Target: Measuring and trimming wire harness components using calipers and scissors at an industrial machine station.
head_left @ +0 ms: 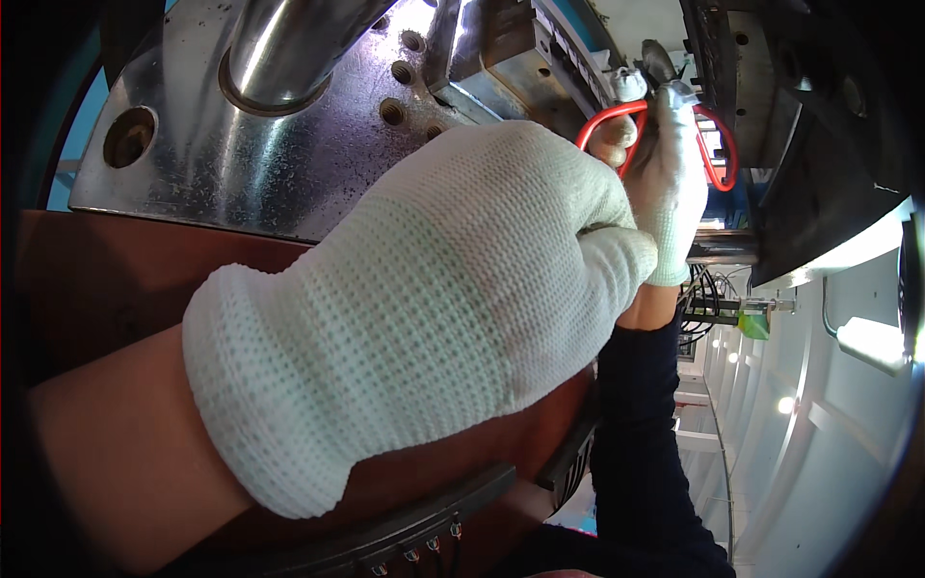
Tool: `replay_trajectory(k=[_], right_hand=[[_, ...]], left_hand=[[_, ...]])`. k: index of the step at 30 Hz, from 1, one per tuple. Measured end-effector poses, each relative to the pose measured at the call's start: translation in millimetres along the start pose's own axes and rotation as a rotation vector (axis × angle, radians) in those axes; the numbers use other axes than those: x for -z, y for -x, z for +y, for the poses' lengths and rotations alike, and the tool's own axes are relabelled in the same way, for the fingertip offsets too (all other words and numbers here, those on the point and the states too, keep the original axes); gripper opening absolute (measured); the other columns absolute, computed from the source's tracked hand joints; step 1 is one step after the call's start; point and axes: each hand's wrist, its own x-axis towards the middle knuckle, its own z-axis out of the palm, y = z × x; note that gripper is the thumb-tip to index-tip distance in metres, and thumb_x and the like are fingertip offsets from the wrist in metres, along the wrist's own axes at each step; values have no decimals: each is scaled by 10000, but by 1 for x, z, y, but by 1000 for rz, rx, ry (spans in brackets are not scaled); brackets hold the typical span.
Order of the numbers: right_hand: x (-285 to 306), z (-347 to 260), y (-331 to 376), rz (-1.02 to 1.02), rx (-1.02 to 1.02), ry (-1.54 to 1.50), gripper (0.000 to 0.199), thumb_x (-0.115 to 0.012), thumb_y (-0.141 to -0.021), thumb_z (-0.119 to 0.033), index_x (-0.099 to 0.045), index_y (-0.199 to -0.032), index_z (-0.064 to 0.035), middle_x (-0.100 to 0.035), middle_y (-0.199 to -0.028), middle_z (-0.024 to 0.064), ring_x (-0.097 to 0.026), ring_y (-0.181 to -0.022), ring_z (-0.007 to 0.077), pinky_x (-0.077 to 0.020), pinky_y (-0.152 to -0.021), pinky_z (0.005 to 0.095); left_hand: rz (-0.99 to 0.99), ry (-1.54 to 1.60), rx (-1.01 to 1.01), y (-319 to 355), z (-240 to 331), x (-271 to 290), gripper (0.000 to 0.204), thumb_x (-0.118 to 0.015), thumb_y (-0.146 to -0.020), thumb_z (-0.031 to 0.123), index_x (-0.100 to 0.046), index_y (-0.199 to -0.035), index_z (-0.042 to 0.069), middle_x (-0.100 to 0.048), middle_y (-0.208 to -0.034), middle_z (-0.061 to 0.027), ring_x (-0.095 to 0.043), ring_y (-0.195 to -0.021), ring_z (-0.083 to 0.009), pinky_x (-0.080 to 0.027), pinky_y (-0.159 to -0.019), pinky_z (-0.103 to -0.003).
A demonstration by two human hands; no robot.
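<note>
My left hand (434,299), in a white knit glove, fills the middle of the view with its back toward me. Its fingers are curled into a fist against the edge of a steel machine plate (193,164); whatever lies under the fingers is hidden. Just beyond it at the upper right, my right hand (670,193), also in a white glove with a dark sleeve behind it, grips red-handled scissors (718,154). The blades point up toward a dark metal mould block (771,87).
A polished steel column (279,48) passes through the plate, with bolt holes beside it. A brown surface (116,279) and a dark ribbed strip with small cables (424,525) lie below my left hand. White machine panels and lamps (867,337) are at the right.
</note>
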Motion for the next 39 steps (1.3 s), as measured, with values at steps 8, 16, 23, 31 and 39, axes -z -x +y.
replay_trajectory(k=[8,16,23,31,39], right_hand=[[19,-29,4,-229,-522,-557,293,-626,-967,-259,-747,-883,-6,-615,-702,23,-496,-585,74,-390,-544,226],[38,-36,7,-217,150,55,477,-668,-806,68,-619,-1273,-14,-668,-1117,138,-654,-961,216,-514,-865,301],[61,-45,19,-62,-410,-190,646,-780,-809,-121,-494,-1376,-2,-615,-1168,120,-603,-916,132,-525,-730,261],[67,-40,15,-479,-717,-848,417,-672,-929,-303,-617,-1135,56,-647,-860,60,-579,-771,100,-469,-736,244],[36,-20,-2,-61,-913,-1057,192,-526,-1011,-233,-578,-954,-56,-507,-723,-43,-446,-619,31,-348,-532,197]], left_hand=[[75,24,-62,-1,2,3,311,-515,-989,243,-669,-927,-21,-660,-736,-70,-612,-639,-119,-502,-600,-241],[114,-109,21,-3,2,8,283,-577,-933,261,-642,-806,17,-581,-616,-10,-521,-573,-61,-417,-526,-236],[279,-87,49,-2,2,4,293,-551,-933,223,-629,-750,6,-608,-608,-39,-524,-558,-92,-423,-528,-269],[201,-196,5,-2,0,1,330,-568,-947,270,-630,-767,0,-570,-586,-34,-535,-562,-98,-429,-540,-273],[293,185,207,-1,32,5,398,-509,-993,385,-638,-938,13,-626,-717,-49,-543,-588,-89,-446,-572,-244]])
